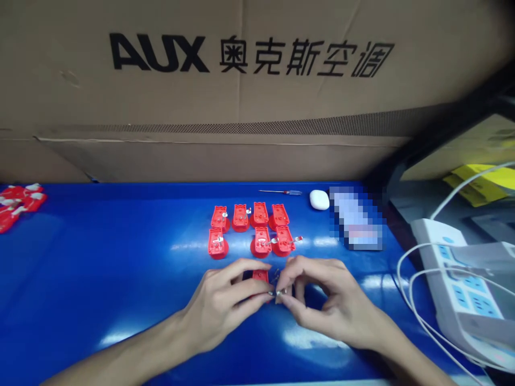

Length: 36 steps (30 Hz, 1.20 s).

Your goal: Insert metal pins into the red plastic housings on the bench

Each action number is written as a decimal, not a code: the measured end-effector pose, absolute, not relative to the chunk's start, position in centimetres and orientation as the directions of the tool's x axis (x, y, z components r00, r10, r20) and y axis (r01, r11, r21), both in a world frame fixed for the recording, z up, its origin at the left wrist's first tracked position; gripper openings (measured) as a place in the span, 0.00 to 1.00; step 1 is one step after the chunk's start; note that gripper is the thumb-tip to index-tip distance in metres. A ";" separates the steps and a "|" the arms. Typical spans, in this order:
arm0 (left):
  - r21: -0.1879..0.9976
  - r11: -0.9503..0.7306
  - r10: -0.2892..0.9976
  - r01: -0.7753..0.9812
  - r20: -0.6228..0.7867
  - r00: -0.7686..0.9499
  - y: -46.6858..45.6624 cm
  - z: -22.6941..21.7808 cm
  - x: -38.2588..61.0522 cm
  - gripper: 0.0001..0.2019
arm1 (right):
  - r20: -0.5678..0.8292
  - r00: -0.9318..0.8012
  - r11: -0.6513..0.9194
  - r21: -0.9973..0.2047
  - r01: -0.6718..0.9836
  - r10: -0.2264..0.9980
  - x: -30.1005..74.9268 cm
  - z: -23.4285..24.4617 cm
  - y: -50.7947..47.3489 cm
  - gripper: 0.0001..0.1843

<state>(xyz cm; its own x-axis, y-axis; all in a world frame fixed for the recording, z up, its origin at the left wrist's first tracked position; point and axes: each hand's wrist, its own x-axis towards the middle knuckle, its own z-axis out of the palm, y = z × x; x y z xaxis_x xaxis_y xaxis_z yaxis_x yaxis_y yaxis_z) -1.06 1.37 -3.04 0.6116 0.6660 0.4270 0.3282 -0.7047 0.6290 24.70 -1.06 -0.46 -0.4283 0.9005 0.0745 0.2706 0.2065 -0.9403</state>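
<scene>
A small metal part (278, 292) sits at the meeting fingertips of both hands, too small to name. My left hand (225, 300) pinches its left end with thumb and index finger. Thumb and index finger of my right hand (322, 297) close on its right end. Partly hidden behind the left fingers is a red plastic housing (260, 275); whether the left hand touches it I cannot tell. Beyond the hands, several similar housings stand in two rows, among them an open-faced red housing (284, 239). Some carry small white and metal pieces, such as a metal piece (298, 238).
A screwdriver (281, 192), a white rounded case (319, 200) and a blurred-out flat object (358, 220) lie at the back of the blue table (120, 257). Red and white parts (20, 203) are at far left. A power strip (462, 284) with white cables stands right. A cardboard box (241, 96) walls the back.
</scene>
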 end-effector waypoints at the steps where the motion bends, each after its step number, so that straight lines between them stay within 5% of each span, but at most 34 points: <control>1: 0.631 -0.703 0.667 0.329 0.425 0.611 1.4 -3.0 -1.0 0.05 | 0.076 -0.429 0.208 -0.940 0.270 0.900 24.7 -0.4 -1.1 0.07; 8: 0.609 -0.725 0.647 0.323 0.442 0.621 1.4 -3.0 -1.1 0.04 | 0.039 -0.437 0.187 -0.935 0.300 0.899 24.7 0.4 -0.7 0.02; 28: 0.623 -0.712 0.662 0.323 0.444 0.604 1.3 -3.0 -0.9 0.04 | -0.133 -0.340 -0.097 -0.988 0.122 0.931 24.4 -0.7 -0.8 0.12; 36: 0.611 -0.715 0.663 0.341 0.438 0.607 1.3 -3.0 -1.0 0.05 | -0.080 -0.323 -0.021 -0.983 0.182 0.943 24.1 -0.3 -0.7 0.12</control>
<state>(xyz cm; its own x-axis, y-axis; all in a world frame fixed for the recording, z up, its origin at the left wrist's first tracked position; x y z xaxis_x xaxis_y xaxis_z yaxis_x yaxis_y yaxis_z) -0.99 1.28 -3.03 0.6072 0.6631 0.4378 0.3406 -0.7150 0.6106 24.14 -0.69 -0.26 -0.3229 0.9430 -0.0802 0.1818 -0.0214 -0.9831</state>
